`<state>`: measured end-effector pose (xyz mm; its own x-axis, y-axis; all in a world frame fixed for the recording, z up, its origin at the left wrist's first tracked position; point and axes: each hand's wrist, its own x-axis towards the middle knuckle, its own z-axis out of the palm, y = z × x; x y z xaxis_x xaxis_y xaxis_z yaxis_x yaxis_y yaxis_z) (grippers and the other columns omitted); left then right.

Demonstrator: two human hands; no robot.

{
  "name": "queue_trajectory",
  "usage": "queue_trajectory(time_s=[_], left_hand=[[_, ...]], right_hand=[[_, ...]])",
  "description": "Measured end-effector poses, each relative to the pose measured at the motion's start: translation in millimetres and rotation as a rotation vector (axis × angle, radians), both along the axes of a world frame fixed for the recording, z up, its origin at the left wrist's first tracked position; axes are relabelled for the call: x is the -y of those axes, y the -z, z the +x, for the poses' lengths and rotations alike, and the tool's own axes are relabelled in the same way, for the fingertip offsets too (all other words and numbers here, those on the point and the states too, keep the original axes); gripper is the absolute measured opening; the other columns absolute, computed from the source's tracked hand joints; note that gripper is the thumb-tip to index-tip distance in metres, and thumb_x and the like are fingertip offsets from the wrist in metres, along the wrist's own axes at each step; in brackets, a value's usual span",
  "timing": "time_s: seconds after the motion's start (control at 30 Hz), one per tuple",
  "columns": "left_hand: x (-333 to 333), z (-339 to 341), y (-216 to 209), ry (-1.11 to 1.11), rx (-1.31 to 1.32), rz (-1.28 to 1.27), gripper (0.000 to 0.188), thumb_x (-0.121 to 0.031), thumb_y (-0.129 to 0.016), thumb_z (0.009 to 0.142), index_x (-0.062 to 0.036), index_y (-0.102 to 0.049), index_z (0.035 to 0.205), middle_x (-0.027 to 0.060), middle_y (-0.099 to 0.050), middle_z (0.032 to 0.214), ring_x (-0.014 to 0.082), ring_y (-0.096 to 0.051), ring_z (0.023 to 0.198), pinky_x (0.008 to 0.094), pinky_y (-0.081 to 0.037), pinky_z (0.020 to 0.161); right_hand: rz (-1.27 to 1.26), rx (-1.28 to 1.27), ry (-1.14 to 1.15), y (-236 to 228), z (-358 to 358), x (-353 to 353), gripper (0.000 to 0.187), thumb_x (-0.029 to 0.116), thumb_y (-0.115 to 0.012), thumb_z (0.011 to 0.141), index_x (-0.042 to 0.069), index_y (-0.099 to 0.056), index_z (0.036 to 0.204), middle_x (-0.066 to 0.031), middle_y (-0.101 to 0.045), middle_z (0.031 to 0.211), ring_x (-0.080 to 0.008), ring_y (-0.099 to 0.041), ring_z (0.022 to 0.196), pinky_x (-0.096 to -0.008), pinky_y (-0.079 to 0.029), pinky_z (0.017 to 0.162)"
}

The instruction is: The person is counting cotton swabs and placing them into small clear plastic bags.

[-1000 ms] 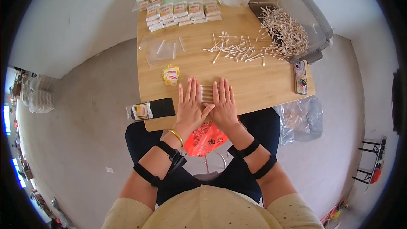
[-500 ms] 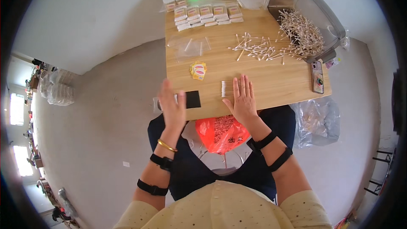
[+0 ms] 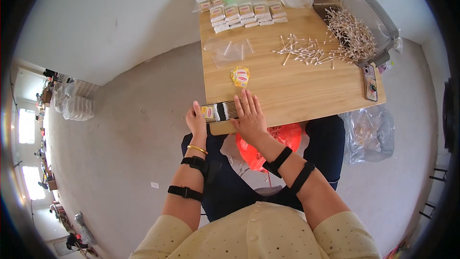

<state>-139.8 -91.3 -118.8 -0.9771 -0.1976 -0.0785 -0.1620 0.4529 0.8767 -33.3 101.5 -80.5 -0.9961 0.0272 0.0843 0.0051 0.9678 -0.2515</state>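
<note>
While the floor (image 3: 129, 129) filled most of the view, a wooden table (image 3: 306, 91) was seen toward one o'clock from the picture's centre. At two o'clock on the table, a clear plastic bin (image 3: 378, 14) was set, with a heap of cotton swabs (image 3: 352, 33) lying in its open mouth. Below the table's right corner, at three o'clock, a crumpled clear bag (image 3: 369, 132) was seen on the floor, and a red bag (image 3: 275, 136) was held in the lap, just under the table's edge.

Along the far edge, at twelve o'clock, a row of filled packets (image 3: 244, 14) was laid out. Loose swabs (image 3: 302, 52) were scattered between that row and the bin. An empty clear sleeve (image 3: 232, 48) was lying at eleven o'clock on the table, and a phone (image 3: 370, 82) was placed near the right edge. A small yellow label stack (image 3: 240, 76) was lying just above the hands.

At the near-left corner of the table, a packet of swabs (image 3: 219, 111) was pinched at its left end by the left hand (image 3: 196, 121). The right hand (image 3: 249, 117) was laid flat with fingers spread, pressing the packet's right end against the tabletop.
</note>
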Motion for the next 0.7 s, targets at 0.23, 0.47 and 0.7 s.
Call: queue_trajectory(time_s=[0.23,0.47,0.7], left_hand=[[-11,4,9,-0.101,0.217,0.601,0.049,-0.051,-0.057,0.106,-0.0037,-0.062,0.098,0.0037,-0.067,0.090,0.0130,-0.065,0.078,0.0307,-0.056,0.071],[-11,5,10,-0.106,0.168,0.717,0.046,-0.050,-0.057,0.105,-0.0061,-0.060,0.094,0.0031,-0.068,0.087,0.0117,-0.065,0.076,0.0294,-0.056,0.068],[-8,-1,5,-0.049,0.062,0.377,0.048,-0.050,-0.054,0.107,-0.0069,-0.060,0.086,0.0001,-0.061,0.076,0.0084,-0.059,0.068,0.0265,-0.051,0.060]], right_hand=[[-0.014,-0.028,-0.008,1,-4,8,0.079,0.045,-0.051,0.101,0.001,-0.026,0.161,-0.0255,-0.018,0.169,-0.0371,-0.012,0.159,-0.0507,-0.011,0.130],[-0.050,-0.032,-0.003,3,-11,27,0.079,0.045,-0.051,0.101,0.001,-0.026,0.162,-0.0256,-0.018,0.169,-0.0373,-0.013,0.159,-0.0511,-0.011,0.130],[-0.157,0.010,-0.031,-7,-16,46,0.087,0.051,-0.054,0.099,-0.002,-0.025,0.161,-0.0261,-0.018,0.169,-0.0371,-0.012,0.159,-0.0510,-0.010,0.129]])
